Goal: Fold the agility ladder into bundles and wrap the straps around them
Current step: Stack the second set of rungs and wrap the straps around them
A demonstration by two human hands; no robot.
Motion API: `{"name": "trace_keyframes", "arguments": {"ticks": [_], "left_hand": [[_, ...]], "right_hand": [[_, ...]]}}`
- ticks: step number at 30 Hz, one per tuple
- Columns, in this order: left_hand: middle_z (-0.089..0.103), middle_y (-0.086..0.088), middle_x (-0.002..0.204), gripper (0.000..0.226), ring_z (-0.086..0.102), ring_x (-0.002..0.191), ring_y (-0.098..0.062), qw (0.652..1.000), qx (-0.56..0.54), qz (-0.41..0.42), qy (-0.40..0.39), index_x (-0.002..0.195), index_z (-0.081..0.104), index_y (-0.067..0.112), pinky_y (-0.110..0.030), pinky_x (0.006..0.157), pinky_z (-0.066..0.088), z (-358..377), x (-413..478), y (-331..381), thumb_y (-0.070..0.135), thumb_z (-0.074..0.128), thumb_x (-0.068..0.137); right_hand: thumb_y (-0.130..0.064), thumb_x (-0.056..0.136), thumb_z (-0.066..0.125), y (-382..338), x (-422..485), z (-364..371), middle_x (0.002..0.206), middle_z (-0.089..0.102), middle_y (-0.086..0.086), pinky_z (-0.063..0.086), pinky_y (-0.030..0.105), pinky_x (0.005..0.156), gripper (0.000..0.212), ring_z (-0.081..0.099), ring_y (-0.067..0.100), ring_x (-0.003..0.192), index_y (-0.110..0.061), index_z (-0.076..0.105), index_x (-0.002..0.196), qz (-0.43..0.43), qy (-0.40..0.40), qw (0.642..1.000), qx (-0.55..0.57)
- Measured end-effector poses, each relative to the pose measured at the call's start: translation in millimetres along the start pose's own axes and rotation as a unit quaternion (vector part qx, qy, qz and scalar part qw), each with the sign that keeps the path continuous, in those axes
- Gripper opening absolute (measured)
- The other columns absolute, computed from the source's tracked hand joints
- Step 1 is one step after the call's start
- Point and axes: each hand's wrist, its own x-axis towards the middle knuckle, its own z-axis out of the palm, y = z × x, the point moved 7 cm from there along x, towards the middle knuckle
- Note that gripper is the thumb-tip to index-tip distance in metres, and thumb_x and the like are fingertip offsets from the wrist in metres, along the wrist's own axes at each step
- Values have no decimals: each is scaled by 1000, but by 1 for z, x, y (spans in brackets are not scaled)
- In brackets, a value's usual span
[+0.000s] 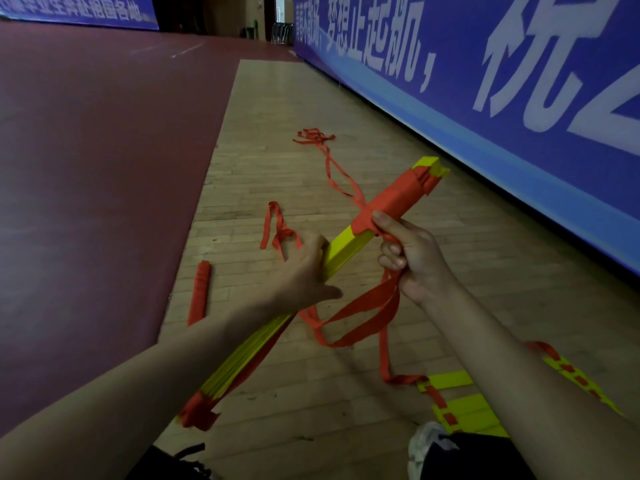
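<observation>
— What do the hands hold?
— The left hand grips the yellow rung bundle mid-length. The right hand clutches the orange strap beside its wrapped end.
— And on the floor?
— A wrapped bundle at nine o'clock, loose rungs at five.

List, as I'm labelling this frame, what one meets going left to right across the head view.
Wrapped red bundle on the floor → left hand → right hand gripping the red strap → unfolded yellow rungs. The held yellow bundle spans too widely to place.
</observation>
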Motion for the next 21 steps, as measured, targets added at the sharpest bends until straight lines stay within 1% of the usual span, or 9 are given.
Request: {"name": "trace_keyframes", "arguments": {"ticks": [2, 4, 5, 7, 10, 13, 15, 17, 21], "left_hand": [[41, -5, 103, 48, 47, 94, -24, 995, 24, 82, 48, 116, 39, 4, -38, 74, 42, -3, -2, 12, 1, 67, 78], [46, -9, 103, 34, 50, 88, -28, 987, 55, 122, 90, 113, 42, 2, -45, 70, 47, -8, -4, 18, -5, 55, 82], [49, -11, 105, 32, 53, 86, -30, 984, 80, 123, 97, 114, 43, 4, -48, 68, 49, -10, -4, 19, -2, 52, 84], [52, -10, 112, 32, 57, 85, -36, 978, 143, 117, 98, 120, 42, 11, -50, 65, 52, -10, -4, 18, 14, 46, 88], [53, -6, 116, 40, 61, 84, -35, 962, 219, 133, 90, 129, 38, 19, -46, 60, 54, -7, -8, 23, 34, 33, 92], [55, -4, 120, 38, 62, 91, -33, 966, 219, 107, 82, 134, 39, 19, -47, 68, 54, -8, -8, 29, 29, 42, 98], [57, -6, 119, 36, 60, 95, -34, 976, 196, 77, 60, 132, 39, 18, -48, 75, 52, -8, -7, 32, 27, 45, 97], [59, -8, 115, 32, 59, 96, -34, 981, 186, 48, 39, 128, 41, 18, -49, 78, 51, -7, -7, 36, 27, 46, 97], [61, -9, 104, 25, 58, 94, -31, 982, 187, -2, 12, 120, 45, 17, -45, 79, 51, -6, -10, 35, 27, 48, 97]], "right_hand": [[-11, 89, 63, -2, 1, -4, 40, 34, -8, 20, 15, 32, 18, 26, 2, 28, -11, 54, 74, 3, 7, 1000, 23], [-12, 89, 63, -3, 2, -9, 40, 34, -7, 20, 15, 32, 20, 25, 2, 28, -11, 52, 72, 1, 18, 999, 35], [-13, 89, 64, -4, 1, -12, 40, 35, -7, 20, 16, 33, 22, 26, 3, 29, -11, 52, 71, -2, 24, 999, 33], [-16, 89, 65, -2, 0, -16, 41, 36, -7, 20, 17, 34, 24, 26, 4, 30, -11, 53, 69, -11, 38, 999, 14], [-21, 87, 68, -4, -4, -21, 44, 40, -6, 24, 18, 35, 22, 30, 5, 33, -12, 56, 71, -22, 59, 998, -23], [-26, 87, 70, -11, -11, -25, 47, 45, -7, 31, 17, 37, 21, 36, 5, 36, -14, 59, 73, -35, 74, 993, -79], [-24, 86, 70, -14, -17, -24, 49, 51, -7, 39, 18, 40, 15, 45, 6, 39, -13, 62, 80, -51, 81, 987, -125], [-20, 87, 70, -13, -23, -24, 55, 58, -3, 46, 20, 45, 12, 54, 9, 42, -9, 64, 86, -61, 87, 982, -157], [-16, 88, 69, -15, -35, -23, 64, 64, 6, 51, 21, 48, 14, 62, 11, 45, -4, 62, 85, -50, 80, 979, -181]]}}
